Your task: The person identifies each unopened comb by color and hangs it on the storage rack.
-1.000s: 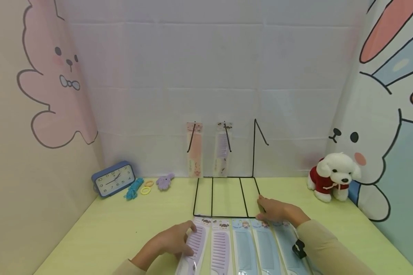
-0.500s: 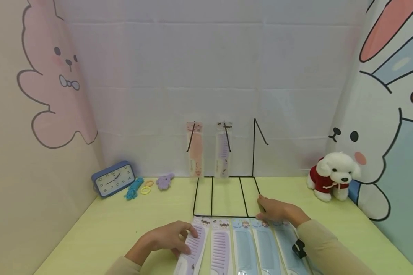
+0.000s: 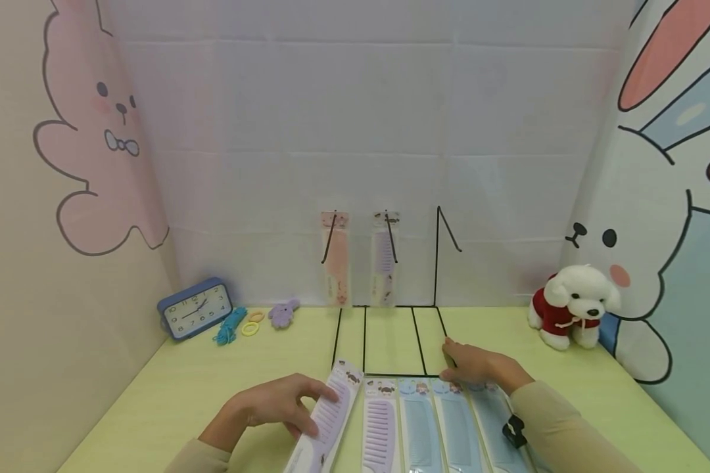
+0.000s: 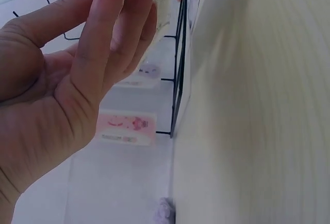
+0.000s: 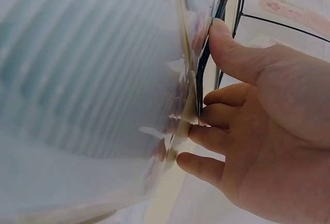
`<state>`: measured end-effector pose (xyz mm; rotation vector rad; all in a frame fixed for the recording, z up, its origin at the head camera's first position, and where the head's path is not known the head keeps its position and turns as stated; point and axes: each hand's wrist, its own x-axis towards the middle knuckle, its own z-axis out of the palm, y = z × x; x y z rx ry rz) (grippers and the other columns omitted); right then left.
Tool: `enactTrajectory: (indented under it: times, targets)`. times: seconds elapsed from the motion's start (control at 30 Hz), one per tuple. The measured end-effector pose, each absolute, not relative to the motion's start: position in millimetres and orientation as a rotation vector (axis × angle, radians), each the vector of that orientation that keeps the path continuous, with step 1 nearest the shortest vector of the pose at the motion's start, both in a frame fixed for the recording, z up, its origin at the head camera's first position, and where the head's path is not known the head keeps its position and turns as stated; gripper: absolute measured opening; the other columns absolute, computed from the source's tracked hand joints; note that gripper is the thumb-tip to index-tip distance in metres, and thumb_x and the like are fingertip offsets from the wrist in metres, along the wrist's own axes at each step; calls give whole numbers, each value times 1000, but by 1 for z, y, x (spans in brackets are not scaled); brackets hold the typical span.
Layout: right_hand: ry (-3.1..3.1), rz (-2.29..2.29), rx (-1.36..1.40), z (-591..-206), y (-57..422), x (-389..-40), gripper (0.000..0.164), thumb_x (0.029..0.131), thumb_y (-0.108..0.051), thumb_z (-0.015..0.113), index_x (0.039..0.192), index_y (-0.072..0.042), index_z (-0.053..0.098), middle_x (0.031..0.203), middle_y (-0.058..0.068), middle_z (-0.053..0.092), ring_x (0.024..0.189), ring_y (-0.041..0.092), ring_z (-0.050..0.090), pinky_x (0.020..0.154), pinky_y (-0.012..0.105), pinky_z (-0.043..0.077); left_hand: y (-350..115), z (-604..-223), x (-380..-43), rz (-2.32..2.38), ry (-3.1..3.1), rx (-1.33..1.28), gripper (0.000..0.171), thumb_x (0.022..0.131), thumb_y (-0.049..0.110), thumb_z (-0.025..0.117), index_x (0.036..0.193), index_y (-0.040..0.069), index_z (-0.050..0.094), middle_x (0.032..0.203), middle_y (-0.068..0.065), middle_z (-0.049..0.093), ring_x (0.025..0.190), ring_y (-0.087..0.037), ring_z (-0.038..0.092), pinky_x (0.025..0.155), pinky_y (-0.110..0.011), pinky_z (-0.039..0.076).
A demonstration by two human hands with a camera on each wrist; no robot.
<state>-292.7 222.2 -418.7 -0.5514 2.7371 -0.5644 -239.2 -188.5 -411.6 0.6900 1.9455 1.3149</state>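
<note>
My left hand [image 3: 278, 406] grips a purple comb in a clear packet [image 3: 333, 410] by its edges, thumb on the near side. The packet's top end is raised and overlaps the rack's front left corner. In the left wrist view the left hand [image 4: 77, 64] covers most of the packet. My right hand [image 3: 476, 362] holds the front right corner of a black wire rack [image 3: 414, 328], and in the right wrist view the thumb presses its wire [image 5: 203, 64]. A pink comb packet [image 3: 336, 263] and a purple one [image 3: 383, 263] hang on two of the rack's hooks.
On the table lie another packaged purple comb [image 3: 380, 427] and several blue ones [image 3: 423, 427], in a row before the rack. A third hook [image 3: 449, 230] is bare. A blue clock [image 3: 195, 309], cord [image 3: 231, 326], hair ties [image 3: 250, 328] and a plush dog [image 3: 574, 305] stand around.
My left hand has taken the leftmost purple comb packet, lifting its top end and shifting it left away from its neighbour. The right hand has stayed at the rack's corner.
</note>
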Motion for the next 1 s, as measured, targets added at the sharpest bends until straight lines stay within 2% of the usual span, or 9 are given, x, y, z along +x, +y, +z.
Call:
enactTrajectory:
  times: [0.23, 0.33, 0.53, 0.73, 0.87, 1.0]
  targets:
    - [2736, -569, -553, -419, 222, -292, 82, 97, -28, 67, 150, 16, 24, 155, 37, 24, 141, 54, 25, 113, 62, 24, -187, -404, -235, 1390, 1908, 757, 64, 86, -4, 73, 145, 5, 50, 132, -13, 53, 80, -19, 68, 62, -31, 59]
    - [2737, -575, -550, -419, 223, -292, 82, 97, -28, 67, 150, 16, 24, 155, 37, 23, 141, 54, 25, 113, 63, 24, -183, -400, -235, 1456, 1931, 818, 68, 87, -2, 71, 149, 9, 46, 138, -14, 49, 83, -21, 69, 64, -35, 60]
    - [2732, -579, -538, -419, 223, -293, 82, 97, -29, 67, 151, 15, 24, 155, 36, 23, 142, 54, 24, 114, 62, 23, -170, -390, -230, 1651, 1980, 821, 67, 89, 3, 73, 150, 13, 48, 145, -24, 49, 87, -24, 71, 65, -34, 60]
    - [2737, -570, -552, -419, 223, -292, 82, 97, -29, 68, 150, 16, 24, 155, 37, 23, 141, 54, 25, 113, 62, 24, -159, -382, -221, 1749, 1997, 808, 68, 89, 7, 76, 150, 15, 49, 150, -29, 39, 92, -23, 72, 68, -33, 60]
    - [2737, -565, -550, -419, 222, -293, 82, 97, -29, 68, 150, 16, 24, 155, 37, 24, 141, 54, 25, 113, 62, 24, -152, -378, -216, 1799, 1983, 824, 68, 89, 8, 76, 151, 15, 48, 149, -27, 42, 97, -26, 72, 70, -35, 61]
    - [2732, -560, -528, -418, 222, -293, 83, 97, -30, 67, 151, 15, 24, 155, 36, 24, 142, 53, 25, 113, 62, 24, -142, -373, -212, 1863, 1925, 889, 69, 90, 5, 74, 152, 9, 45, 144, -27, 49, 97, -25, 72, 68, -34, 61]
